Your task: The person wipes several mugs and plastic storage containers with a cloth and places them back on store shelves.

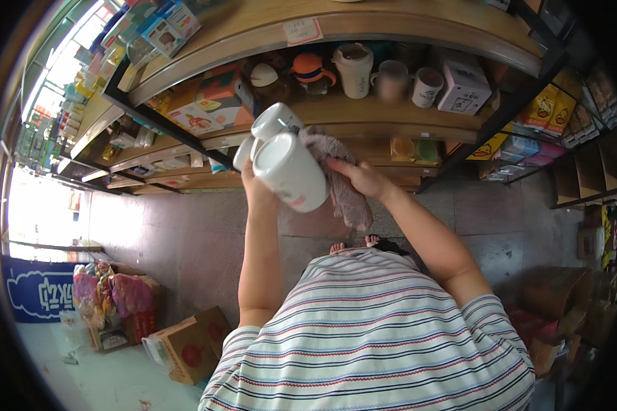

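Note:
My left hand [259, 192] grips a cluster of white ceramic mugs, bottoms turned up towards me. The nearest mug [293, 174] is the largest in view and has a faint pink print. Behind it a second mug [275, 123] shows dark marks, and part of another white piece [242, 154] sticks out on the left. A crumpled greyish-mauve cloth [347, 190] hangs from my right hand [365, 177], its upper end against the mugs. Their handles and most of my left fingers are hidden.
Just beyond, a wooden shelf [308, 110] carries a cream tumbler [354, 72], an orange-lidded cup [311, 74], a white printed cup [427, 88] and a white box [464, 85]. Cardboard boxes [198, 341] stand on the floor at lower left. Packaged goods [545, 110] fill the right rack.

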`<action>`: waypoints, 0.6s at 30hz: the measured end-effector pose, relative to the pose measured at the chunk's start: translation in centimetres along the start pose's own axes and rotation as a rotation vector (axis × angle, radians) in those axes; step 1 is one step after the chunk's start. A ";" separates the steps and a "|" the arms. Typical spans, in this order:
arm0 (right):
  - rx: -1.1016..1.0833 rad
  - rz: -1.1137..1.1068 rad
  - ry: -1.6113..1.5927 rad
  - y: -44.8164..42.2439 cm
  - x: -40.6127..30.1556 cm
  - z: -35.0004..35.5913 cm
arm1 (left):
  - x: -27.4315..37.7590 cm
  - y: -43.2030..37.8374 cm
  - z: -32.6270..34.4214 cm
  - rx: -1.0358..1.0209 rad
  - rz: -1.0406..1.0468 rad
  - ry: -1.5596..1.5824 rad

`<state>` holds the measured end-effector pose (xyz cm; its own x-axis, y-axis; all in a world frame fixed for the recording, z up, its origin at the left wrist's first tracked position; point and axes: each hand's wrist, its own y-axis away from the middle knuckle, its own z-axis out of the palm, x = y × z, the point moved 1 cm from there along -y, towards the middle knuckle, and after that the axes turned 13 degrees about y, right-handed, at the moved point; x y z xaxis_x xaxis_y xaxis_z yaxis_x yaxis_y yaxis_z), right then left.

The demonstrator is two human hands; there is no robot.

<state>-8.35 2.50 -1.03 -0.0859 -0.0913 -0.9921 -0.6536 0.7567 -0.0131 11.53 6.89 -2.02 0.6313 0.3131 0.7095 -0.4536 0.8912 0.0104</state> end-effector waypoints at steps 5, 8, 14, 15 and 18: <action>0.007 0.065 -0.249 -0.5 2.4 -2.8 | 1.6 1.1 1.5 -0.041 -0.143 0.093; 0.175 0.203 -0.510 -2.5 4.7 -4.0 | 2.1 1.7 1.1 -0.159 -0.193 0.027; -0.019 0.323 -0.514 -4.5 2.7 0.8 | 2.3 3.4 0.7 -0.163 -0.216 -0.068; -0.052 0.365 -0.469 -4.4 2.9 1.3 | 2.4 3.6 0.5 -0.112 -0.201 -0.081; -0.033 0.265 -0.121 -4.3 3.9 1.1 | 2.7 3.8 -0.9 -0.076 -0.106 -0.112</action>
<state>-5.07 -0.36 -4.95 -0.1676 0.1862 -0.9681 -0.6448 0.7221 0.2505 12.04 11.40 -0.69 0.5971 0.1811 0.7814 -0.3364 0.9409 0.0390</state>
